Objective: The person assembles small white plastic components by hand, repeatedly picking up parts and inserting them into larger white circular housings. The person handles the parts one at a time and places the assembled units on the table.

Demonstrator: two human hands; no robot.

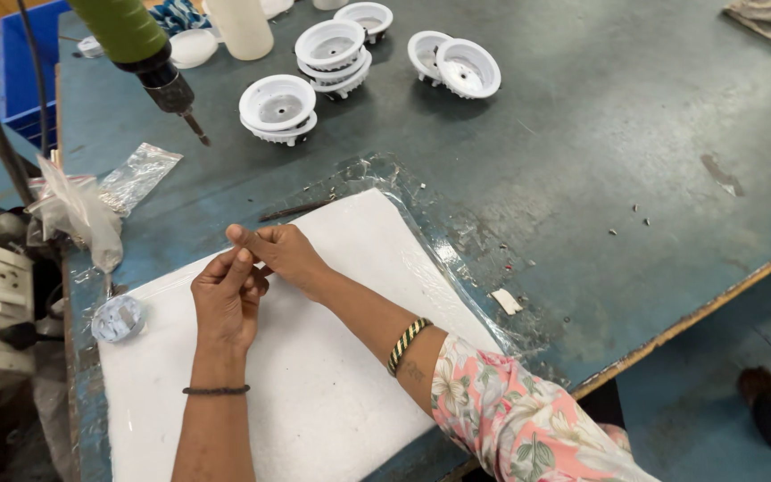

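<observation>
Both hands' fingers [241, 254] pinched together, white foam sheet [314, 393] beneath

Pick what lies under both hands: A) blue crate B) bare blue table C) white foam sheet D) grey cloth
C: the left hand and right hand meet fingertip to fingertip over the white foam sheet, which lies on the blue table.

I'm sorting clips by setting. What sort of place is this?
Probably a small assembly workshop: a hanging powered screwdriver over a worn blue workbench, with stacked white plastic housings beyond the hands.
</observation>
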